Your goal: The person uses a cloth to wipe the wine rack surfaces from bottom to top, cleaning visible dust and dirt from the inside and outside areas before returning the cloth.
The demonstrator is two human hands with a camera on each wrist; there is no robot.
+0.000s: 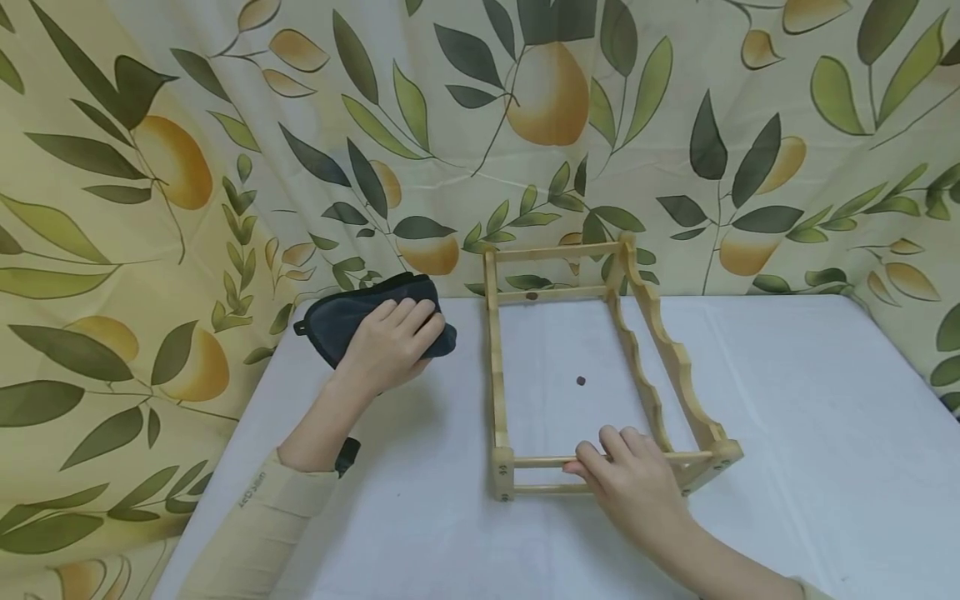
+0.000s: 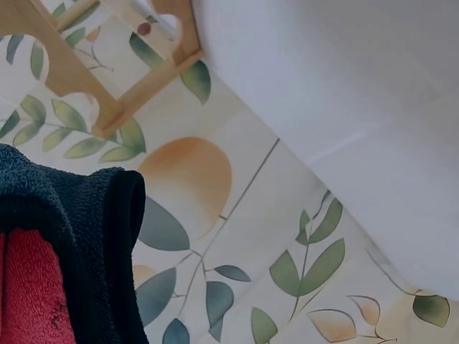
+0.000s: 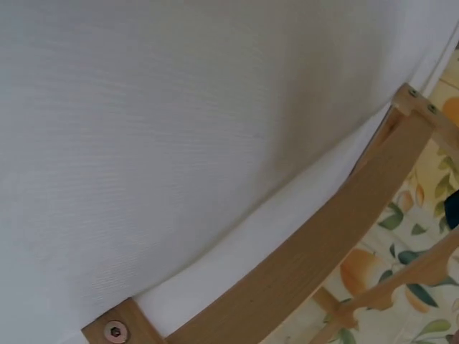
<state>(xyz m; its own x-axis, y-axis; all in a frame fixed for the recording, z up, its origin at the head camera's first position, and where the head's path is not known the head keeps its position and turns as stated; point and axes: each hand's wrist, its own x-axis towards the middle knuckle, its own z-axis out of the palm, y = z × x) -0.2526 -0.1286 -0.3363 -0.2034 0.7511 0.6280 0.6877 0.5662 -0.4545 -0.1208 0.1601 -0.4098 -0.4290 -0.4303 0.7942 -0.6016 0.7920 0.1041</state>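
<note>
My left hand [image 1: 393, 342] grips a dark blue terry-cloth piece [image 1: 345, 321] with black edging and a small tab at its left end. It is held up over the table's far left part. In the left wrist view the cloth piece [image 2: 43, 179] shows a red inner side; the hand itself is out of that view. With curled fingers, my right hand [image 1: 637, 475] holds the near rod of a light wooden rack [image 1: 495, 400] with scalloped rails. The right wrist view shows a wooden bar [image 3: 308, 251] of that rack, but not the hand.
A white cloth covers the table [image 1: 810, 467]. A small brown dot [image 1: 581, 381] lies within the rack's outline, and another brown spot [image 1: 532, 296] is on its far rail. Behind the table hangs a fruit-patterned curtain [image 1: 547, 92]; a black piece [image 1: 347, 457] shows beside the left wrist.
</note>
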